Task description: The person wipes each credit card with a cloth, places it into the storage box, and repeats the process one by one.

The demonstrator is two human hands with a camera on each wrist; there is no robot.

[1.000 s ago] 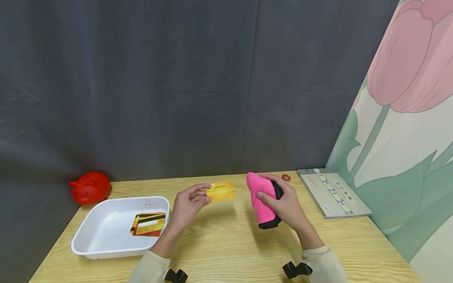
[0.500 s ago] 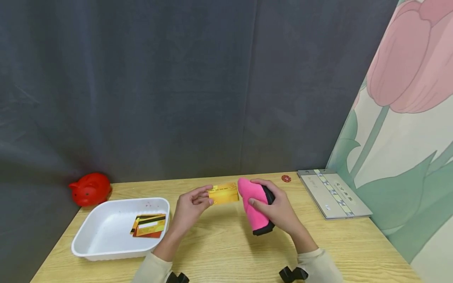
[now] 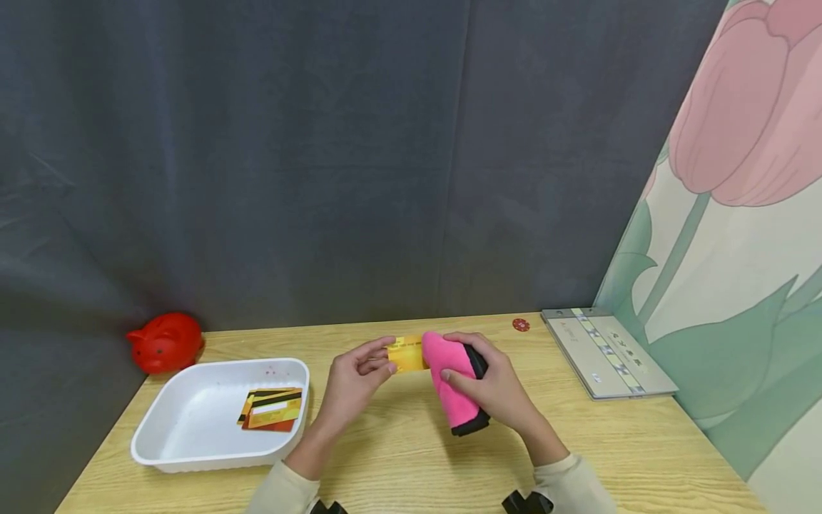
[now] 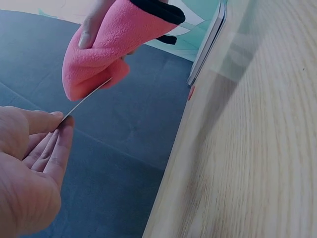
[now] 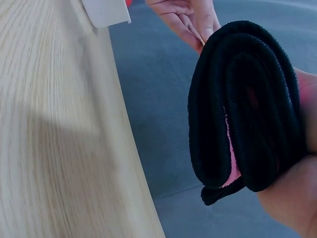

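My left hand [image 3: 352, 382] pinches a yellow card [image 3: 404, 354] by its left end, between thumb and fingers. Edge-on in the left wrist view, the card [image 4: 88, 97] looks like a thin line whose far end reaches a fold of pink fleece. That fleece [image 3: 444, 375] is a folded, rolled-up cloth piece with black edging; my right hand [image 3: 491, 382] grips it from the right, thumb across the front. Its layered black edging [image 5: 237, 109] fills much of the right wrist view. The card's right end is hidden behind the fleece in the head view.
A white plastic tray [image 3: 144, 435] on the left of the wooden table [image 3: 385, 464] holds several yellow and orange cards [image 3: 270, 409]. Behind it sits a red piggy bank [image 3: 168, 343]. A grey album or folder [image 3: 604, 353] and a small red chip [image 3: 521, 325] lie at the back right.
My right hand has brought the pink fleece leftward and slightly down, while my left hand has moved the card slightly right. The gap between card and fleece has closed, and they now overlap.
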